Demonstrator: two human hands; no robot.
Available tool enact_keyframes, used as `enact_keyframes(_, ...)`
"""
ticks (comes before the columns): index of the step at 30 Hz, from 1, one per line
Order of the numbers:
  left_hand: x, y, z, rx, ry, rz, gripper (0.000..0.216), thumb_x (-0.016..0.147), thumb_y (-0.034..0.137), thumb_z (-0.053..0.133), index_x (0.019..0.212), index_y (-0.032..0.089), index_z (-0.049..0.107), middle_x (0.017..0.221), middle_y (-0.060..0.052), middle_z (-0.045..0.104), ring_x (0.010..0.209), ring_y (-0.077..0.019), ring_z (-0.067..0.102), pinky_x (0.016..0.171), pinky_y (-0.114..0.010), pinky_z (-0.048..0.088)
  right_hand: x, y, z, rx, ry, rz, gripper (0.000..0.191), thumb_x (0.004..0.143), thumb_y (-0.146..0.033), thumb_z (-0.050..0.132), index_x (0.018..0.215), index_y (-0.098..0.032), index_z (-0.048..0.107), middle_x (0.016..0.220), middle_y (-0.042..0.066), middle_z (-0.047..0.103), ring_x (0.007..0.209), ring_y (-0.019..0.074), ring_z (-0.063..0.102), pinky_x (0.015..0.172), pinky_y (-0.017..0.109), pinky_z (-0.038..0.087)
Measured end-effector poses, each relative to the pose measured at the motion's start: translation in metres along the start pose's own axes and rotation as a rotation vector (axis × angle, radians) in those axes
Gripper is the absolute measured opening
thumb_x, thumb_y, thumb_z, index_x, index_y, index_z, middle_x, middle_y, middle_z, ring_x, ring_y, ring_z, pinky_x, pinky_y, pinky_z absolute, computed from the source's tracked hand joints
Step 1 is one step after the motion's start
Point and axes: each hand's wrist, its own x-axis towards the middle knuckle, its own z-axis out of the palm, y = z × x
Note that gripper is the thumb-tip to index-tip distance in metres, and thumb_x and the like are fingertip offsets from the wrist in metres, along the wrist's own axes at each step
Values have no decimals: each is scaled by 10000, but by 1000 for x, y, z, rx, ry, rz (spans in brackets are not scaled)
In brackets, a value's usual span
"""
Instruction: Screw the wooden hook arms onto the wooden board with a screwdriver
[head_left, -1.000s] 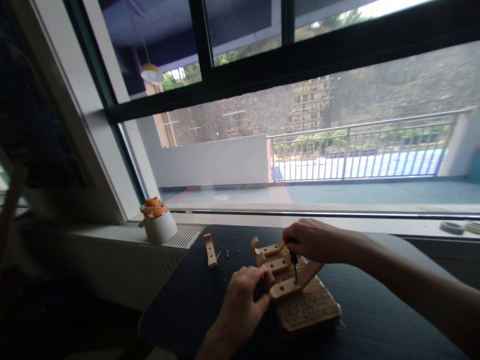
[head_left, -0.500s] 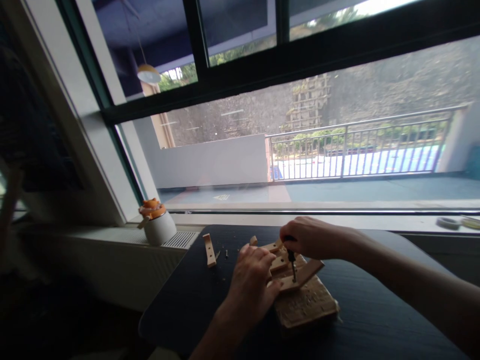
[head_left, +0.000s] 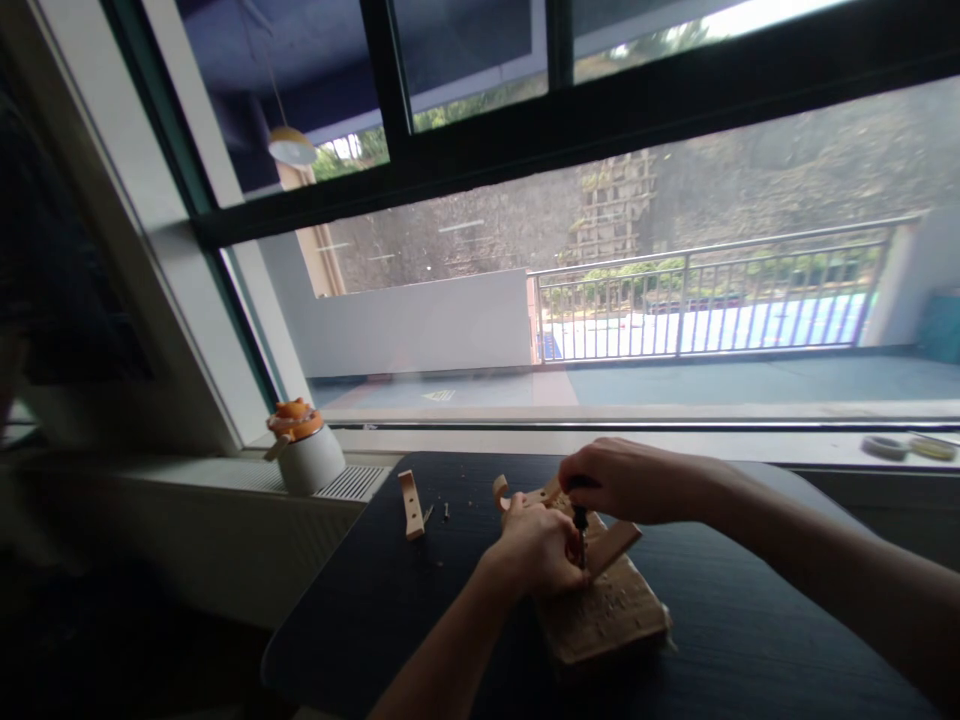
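The screwdriver (head_left: pixel 580 519) is held tight by the right hand (head_left: pixel 615 480), likely for screwing, so the wood piece (head_left: pixel 616 546) should be held steady; the left hand's (head_left: pixel 538 548) grip cannot be told.

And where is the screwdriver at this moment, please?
In the head view, the screwdriver is right of centre, in the lower half, held nearly upright in the right hand, its shaft beside the left hand, above the brown block.
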Motion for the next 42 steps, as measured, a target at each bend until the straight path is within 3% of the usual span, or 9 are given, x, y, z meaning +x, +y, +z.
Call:
enact_keyframes(6, 1, 2, 2, 4, 12, -18, 147, 663, 343, 699, 624, 201, 698, 688, -19, 701, 810, -269, 639, 1000, -536, 282, 0, -4, 1, 4, 5, 12, 181, 824, -200, 523, 815, -173, 702, 726, 29, 682, 619, 125, 537, 566, 232, 332)
enact_keyframes(14, -3, 1, 6, -30, 63, -34, 123, 658, 368, 723, 680, 247, 729, 846, -36, 732, 1035, -309, 588, 1081, -569, 182, 1, -11, 0, -33, 2, 38, 180, 816, -189, 527, 813, -171, 706, 698, 27, 670, 599, 126, 517, 556, 234, 326)
enact_keyframes(19, -4, -1, 14, -104, 147, -22, 139, 716, 355, 661, 670, 241, 728, 835, -35, 738, 1017, -276, 602, 1116, -556, 128, 2, -10, 3, -67, 10, 57, 192, 840, -218, 520, 823, -168, 705, 713, 43, 683, 610, 138, 541, 558, 242, 329)
enact_keyframes(25, -2, -1, 15, -97, 184, -25, 212, 755, 367, 616, 645, 229, 733, 797, -48, 742, 1021, -297, 602, 1104, -576, 147, 4, -11, 0, -133, 15, 78, 204, 829, -217, 523, 853, -161, 719, 755, 86, 704, 665, 189, 599, 555, 272, 308)
enact_keyframes(29, -2, 1, 12, -74, 178, -12, 213, 756, 371, 607, 658, 233, 737, 900, -65, 742, 1057, -305, 586, 1091, -579, 176, -1, -14, -11, -111, -32, 46, 250, 784, -146, 548, 950, -218, 721, 801, 38, 720, 683, 163, 613, 572, 247, 337)
enact_keyframes(34, -1, 2, 14, -18, 125, -32, 218, 757, 379, 600, 664, 242, 742, 798, -65, 740, 1000, -298, 608, 1101, -580, 154, -2, -10, -10, -123, -32, 28, 213, 825, -135, 525, 878, -183, 725, 792, 54, 718, 709, 169, 615, 582, 251, 338)
enact_keyframes(42, 0, -1, 16, -33, 159, -27, 254, 760, 413, 589, 684, 236, 755, 758, -76, 727, 973, -299, 619, 1093, -595, 165, 2, -9, -5, -176, 23, 39, 199, 856, -167, 512, 810, -160, 706, 718, 61, 691, 618, 157, 577, 531, 263, 282)
